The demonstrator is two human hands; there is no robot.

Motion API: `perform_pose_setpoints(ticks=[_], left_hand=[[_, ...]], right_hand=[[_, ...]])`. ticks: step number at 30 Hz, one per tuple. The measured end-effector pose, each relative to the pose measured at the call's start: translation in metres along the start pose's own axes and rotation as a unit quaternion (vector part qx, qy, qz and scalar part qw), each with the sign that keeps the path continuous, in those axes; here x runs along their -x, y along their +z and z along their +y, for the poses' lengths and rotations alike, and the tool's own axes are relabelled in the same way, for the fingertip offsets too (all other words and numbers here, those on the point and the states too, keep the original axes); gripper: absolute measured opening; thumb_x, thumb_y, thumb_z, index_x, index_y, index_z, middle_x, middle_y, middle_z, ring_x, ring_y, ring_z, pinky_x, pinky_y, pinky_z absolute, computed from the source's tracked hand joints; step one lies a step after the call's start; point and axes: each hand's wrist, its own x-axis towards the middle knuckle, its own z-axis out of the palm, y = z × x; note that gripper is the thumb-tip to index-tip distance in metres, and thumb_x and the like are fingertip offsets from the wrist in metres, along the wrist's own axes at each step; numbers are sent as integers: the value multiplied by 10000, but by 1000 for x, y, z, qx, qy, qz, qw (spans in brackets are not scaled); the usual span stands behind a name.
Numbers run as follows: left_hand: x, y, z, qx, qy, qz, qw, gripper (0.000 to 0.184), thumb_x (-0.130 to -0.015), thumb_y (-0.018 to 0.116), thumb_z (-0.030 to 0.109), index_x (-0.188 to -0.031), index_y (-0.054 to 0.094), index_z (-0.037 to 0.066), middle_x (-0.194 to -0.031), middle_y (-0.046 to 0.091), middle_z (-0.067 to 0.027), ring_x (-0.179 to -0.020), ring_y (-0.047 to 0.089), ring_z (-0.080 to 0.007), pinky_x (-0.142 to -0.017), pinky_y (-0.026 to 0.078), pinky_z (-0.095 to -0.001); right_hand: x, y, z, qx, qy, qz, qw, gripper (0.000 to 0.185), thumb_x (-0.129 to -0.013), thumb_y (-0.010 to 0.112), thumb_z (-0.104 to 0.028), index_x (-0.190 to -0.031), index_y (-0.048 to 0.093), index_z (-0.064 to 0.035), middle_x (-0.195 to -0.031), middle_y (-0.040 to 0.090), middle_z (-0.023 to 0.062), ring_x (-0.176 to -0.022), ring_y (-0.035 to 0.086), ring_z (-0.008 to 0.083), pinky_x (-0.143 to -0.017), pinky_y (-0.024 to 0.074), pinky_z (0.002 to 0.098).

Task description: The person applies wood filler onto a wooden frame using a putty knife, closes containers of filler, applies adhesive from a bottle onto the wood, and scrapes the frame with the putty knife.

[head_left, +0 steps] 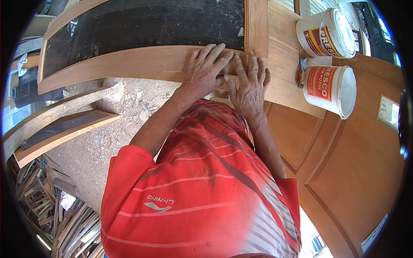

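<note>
A long wooden frame [137, 62] with a dark, dusty panel [150, 28] set in it lies across the top of the head view. My left hand [205, 69] rests on the frame's near rail by the corner, its fingers stretched over the wood toward the panel. Close beside it, my right hand [249, 84] lies on the same corner with fingers extended and slightly apart. Neither hand shows anything held. The undersides of the fingers and the thumb tips are partly hidden.
Two white labelled buckets, one farther [314, 36] and one nearer [318, 86], stand on a wooden surface [282, 81] to the right. A brown panelled door [361, 172] is beyond. A smaller framed panel [64, 133] and scrap wood [73, 223] lie left, over littered ground [94, 159].
</note>
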Motion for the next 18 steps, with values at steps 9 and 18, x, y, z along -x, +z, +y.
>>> perform_pose_setpoints(ticks=[9,18], left_hand=[[-1,2,1,-10,-1,0,1000,789,-783,889,388,-1511,651,199,-1617,553,-70,-1471,506,-300,-1137,411,-497],[-5,-8,7,-16,-8,-31,999,832,-743,883,367,-1523,648,201,-1627,547,-83,-1473,503,-308,-1120,408,-487]], right_hand=[[21,0,-3,3,29,-10,1000,813,-1031,648,-604,-1669,475,-131,-1765,267,256,-1634,202,508,-1259,179,731],[16,9,-9,-32,63,9,997,889,-1034,616,-642,-1640,465,-10,-1749,270,292,-1641,177,508,-1270,161,719]])
